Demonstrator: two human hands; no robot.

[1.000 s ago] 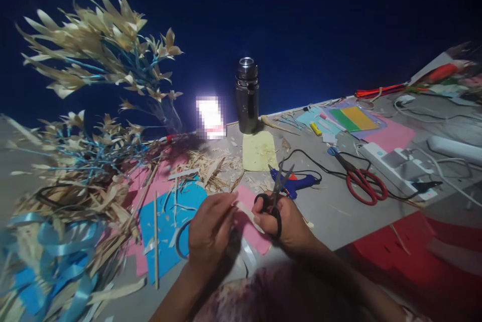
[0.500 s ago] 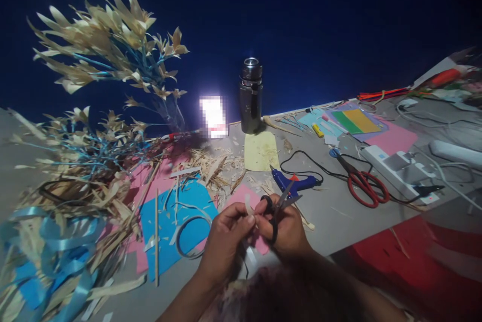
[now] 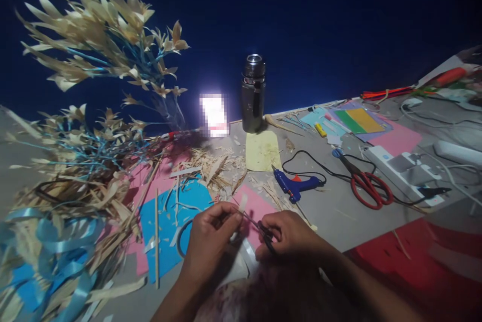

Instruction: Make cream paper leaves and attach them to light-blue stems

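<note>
My left hand (image 3: 213, 234) is closed, pinching a pale, translucent strip (image 3: 243, 202) between thumb and forefinger. In my right hand (image 3: 289, 235) is a pair of small dark-handled scissors (image 3: 266, 235), its blades pointing left at the strip by my left fingertips. I cannot tell whether the blades touch the strip. A whitish band hangs below the hands, over a pink sheet (image 3: 259, 206). Beyond my right hand lies a blue glue gun (image 3: 295, 185). Left of my left hand, a ring-shaped roll (image 3: 181, 241) is partly covered by the hand, on a blue sheet (image 3: 165, 216).
Dried-husk flowers (image 3: 124, 50) on blue stems stand at the left, above blue ribbon (image 3: 56, 236) and husk scraps. A dark flask (image 3: 253, 96) stands at the back. Red-handled scissors (image 3: 371, 189) and a white power strip (image 3: 395, 171) with cables lie at the right.
My right hand has turned the scissors from pointing up and right to pointing left at the strip. My hands have moved slightly apart, the left one shifting left.
</note>
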